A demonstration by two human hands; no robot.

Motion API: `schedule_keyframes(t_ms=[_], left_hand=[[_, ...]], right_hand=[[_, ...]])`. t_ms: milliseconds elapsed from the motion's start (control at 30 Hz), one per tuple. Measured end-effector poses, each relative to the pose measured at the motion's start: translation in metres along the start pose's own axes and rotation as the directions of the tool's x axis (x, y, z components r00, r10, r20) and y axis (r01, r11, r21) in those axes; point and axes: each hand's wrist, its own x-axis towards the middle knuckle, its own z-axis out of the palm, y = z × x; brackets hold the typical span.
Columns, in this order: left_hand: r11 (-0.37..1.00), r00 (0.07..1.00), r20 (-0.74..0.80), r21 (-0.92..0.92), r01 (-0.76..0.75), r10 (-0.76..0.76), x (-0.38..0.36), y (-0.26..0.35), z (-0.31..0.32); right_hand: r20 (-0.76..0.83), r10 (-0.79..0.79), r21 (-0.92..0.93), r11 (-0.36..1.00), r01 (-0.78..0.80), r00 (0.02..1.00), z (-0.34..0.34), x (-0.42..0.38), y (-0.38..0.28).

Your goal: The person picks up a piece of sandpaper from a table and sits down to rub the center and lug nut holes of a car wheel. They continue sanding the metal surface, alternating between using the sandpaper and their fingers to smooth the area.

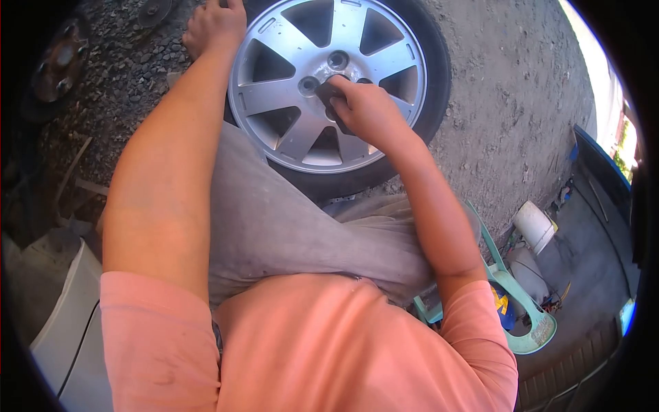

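View from a head camera, looking straight down at a seated person in a salmon-pink shirt and grey trousers. A car wheel [329, 82] with a silver multi-spoke alloy rim and a black tyre stands against the person's knees, at the far centre of the scene, on gravel and packed dirt.

The right hand [367, 110] is closed around a small dark object [329, 90], pressed against the hub at the middle of the rim, just beside two round bolt holes. The object pokes out past the fingers on the left side of the fist; what it is cannot be told. The grip is tight, fingers curled fully around it.

The left hand [214, 26] rests on the far left edge of the tyre, fingers bent over the rubber at the top of the frame. Whether it grips or only steadies the tyre cannot be told.

To the far left, a rusty brake hub [60, 60] lies on the gravel. To the near left sits a white object [58, 323] with a dark cable across it.

To the right, partly under the person's arm, is a pale green plastic chair [528, 309]. Beside it stands a white bucket [535, 225], tilted; its contents are not visible. A dark blue object [600, 165] lies further right, at the picture's edge.
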Motion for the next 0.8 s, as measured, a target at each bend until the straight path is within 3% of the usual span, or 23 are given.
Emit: schedule_keyframes(t_ms=[100, 233, 333, 533, 633, 733, 800], left_hand=[[1.000, 1.000, -0.001, -0.021, -0.003, 0.003, -0.001, -0.001, -0.001], [1.000, 1.000, -0.019, -0.011, -0.016, 0.016, 0.001, -0.003, 0.003], [1.000, 1.000, 0.010, -0.003, 0.013, -0.013, 0.000, -0.002, 0.001], [1.000, 1.000, 0.017, 0.020, 0.013, -0.013, -0.004, 0.003, -0.005], [1.000, 0.999, 0.032, -0.016, 0.021, -0.020, -0.005, 0.001, -0.004], [1.000, 1.000, 0.030, -0.026, 0.005, -0.004, -0.004, 0.002, -0.005], [1.000, 1.000, 0.029, -0.015, 0.011, -0.010, -0.003, 0.002, -0.005]], right_hand=[[0.066, 0.096, 0.066, 0.993, -0.100, 0.993, -0.016, 0.002, -0.003], [0.055, 0.000, -0.032, 0.999, 0.002, 0.998, -0.003, 0.000, 0.001], [0.017, 0.034, 0.074, 0.997, -0.035, 0.999, -0.015, 0.000, -0.006], [0.019, 0.003, -0.008, 1.000, -0.003, 1.000, -0.001, 0.001, 0.002], [0.099, 0.124, 0.109, 0.985, -0.135, 0.987, -0.015, 0.004, 0.002], [0.043, 0.036, -0.016, 0.999, -0.035, 0.998, 0.002, 0.002, 0.009], [0.043, 0.065, 0.062, 0.996, -0.068, 0.997, -0.003, 0.002, 0.012]])
